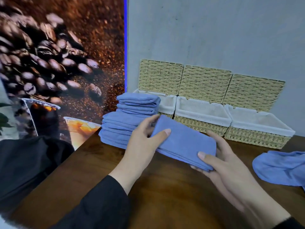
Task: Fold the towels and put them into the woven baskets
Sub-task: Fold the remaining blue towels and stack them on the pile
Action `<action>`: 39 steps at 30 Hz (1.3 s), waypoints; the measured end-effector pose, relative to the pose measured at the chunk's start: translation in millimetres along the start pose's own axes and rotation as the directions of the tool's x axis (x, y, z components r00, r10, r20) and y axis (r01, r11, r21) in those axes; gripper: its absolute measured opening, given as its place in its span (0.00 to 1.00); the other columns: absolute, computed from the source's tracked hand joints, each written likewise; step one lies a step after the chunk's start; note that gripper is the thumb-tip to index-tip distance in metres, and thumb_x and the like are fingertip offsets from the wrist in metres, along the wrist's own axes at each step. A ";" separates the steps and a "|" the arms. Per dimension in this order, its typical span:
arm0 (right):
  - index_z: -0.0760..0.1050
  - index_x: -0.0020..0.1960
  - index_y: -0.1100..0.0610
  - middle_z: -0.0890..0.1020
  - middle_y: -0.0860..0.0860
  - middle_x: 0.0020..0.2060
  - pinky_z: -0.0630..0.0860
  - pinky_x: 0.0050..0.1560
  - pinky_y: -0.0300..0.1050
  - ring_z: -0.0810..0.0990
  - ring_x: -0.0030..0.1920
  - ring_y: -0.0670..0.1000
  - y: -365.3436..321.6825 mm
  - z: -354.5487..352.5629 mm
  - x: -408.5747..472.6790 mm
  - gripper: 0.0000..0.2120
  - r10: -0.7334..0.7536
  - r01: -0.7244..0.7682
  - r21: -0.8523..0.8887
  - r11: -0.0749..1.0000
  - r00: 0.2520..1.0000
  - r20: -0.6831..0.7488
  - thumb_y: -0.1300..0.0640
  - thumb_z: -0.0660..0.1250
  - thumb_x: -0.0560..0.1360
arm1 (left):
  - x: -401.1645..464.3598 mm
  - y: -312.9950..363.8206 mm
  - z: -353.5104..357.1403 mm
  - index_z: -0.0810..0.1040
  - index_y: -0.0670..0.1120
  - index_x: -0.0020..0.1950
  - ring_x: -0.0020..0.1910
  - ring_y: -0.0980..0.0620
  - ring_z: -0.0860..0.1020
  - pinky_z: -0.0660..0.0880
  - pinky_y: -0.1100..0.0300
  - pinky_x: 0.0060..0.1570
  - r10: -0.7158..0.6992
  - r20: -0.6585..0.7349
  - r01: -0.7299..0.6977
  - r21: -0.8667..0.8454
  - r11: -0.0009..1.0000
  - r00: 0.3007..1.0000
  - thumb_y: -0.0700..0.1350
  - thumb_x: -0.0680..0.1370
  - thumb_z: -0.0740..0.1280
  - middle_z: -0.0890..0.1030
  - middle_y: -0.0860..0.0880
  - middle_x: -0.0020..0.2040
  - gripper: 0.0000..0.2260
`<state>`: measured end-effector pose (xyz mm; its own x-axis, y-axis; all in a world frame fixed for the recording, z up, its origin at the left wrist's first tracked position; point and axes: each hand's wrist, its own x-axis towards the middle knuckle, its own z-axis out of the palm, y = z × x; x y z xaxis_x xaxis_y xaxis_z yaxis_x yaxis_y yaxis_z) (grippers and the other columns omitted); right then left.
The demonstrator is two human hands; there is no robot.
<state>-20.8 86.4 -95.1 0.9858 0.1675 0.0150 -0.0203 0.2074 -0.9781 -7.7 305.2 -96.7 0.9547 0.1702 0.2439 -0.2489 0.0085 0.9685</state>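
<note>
Gripping a folded (soft blue) towel (pixel 184 142), both hands.

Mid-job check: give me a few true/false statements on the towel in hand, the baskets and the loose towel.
1. Both hands hold the folded towel: left hand, right hand. True.
2. The middle basket is full of towels. False: only its white liner shows.
3. An unfolded towel lies on the table to the right. True.
4. The towel stack sits right of the baskets. False: left.

Soft even light, warped edges, slight blur
</note>
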 end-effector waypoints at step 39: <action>0.71 0.73 0.49 0.68 0.42 0.74 0.66 0.76 0.51 0.64 0.77 0.45 67.4 95.2 85.5 0.21 -0.624 0.517 -0.675 0.527 0.774 0.106 0.43 0.59 0.82 | 45.3 -26.7 -37.0 0.80 0.45 0.63 0.65 0.53 0.72 0.62 0.61 0.66 0.743 0.112 -0.624 0.632 0.459 0.660 0.51 0.85 0.58 0.77 0.48 0.65 0.16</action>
<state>46.3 206.5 -140.0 0.7583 0.1022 0.6438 0.6113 -0.4547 -0.6478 36.2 349.2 -113.4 0.4634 0.0083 0.8861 -0.6071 -0.7255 0.3243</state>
